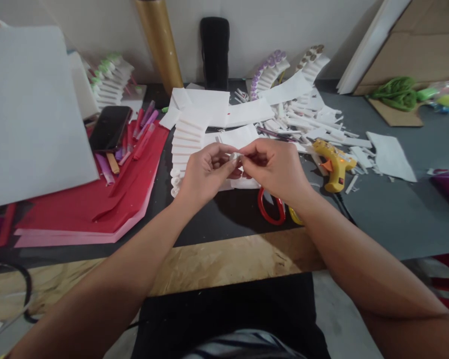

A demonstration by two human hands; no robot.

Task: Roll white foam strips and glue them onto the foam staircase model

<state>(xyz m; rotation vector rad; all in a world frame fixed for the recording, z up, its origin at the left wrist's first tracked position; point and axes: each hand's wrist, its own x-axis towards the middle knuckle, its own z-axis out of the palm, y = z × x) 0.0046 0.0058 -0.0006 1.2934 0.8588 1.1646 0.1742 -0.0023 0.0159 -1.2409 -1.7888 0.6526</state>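
Note:
Both hands meet over the middle of the table, fingertips pinched on a small white piece [235, 156] that looks like rolled paper. My left hand [209, 172] holds its left side with thumb and fingers. On the other side my right hand [271, 162] pinches it, its fingers partly hidden. Below and left of them lies a fan of white paper strips [187, 142] with rolled ends near my left wrist. Red-handled scissors [271, 219] rest under my right wrist, their blades hidden. Right of that hand sits a yellow glue gun [335, 164].
White paper scraps [322, 124] are heaped at the back right. Red sheets [86, 207] lie at the left with a phone [111, 128] and markers [144, 139]. A gold tube [160, 45] and a black case [214, 52] stand by the wall. A cardboard sheet [426, 50] leans at right.

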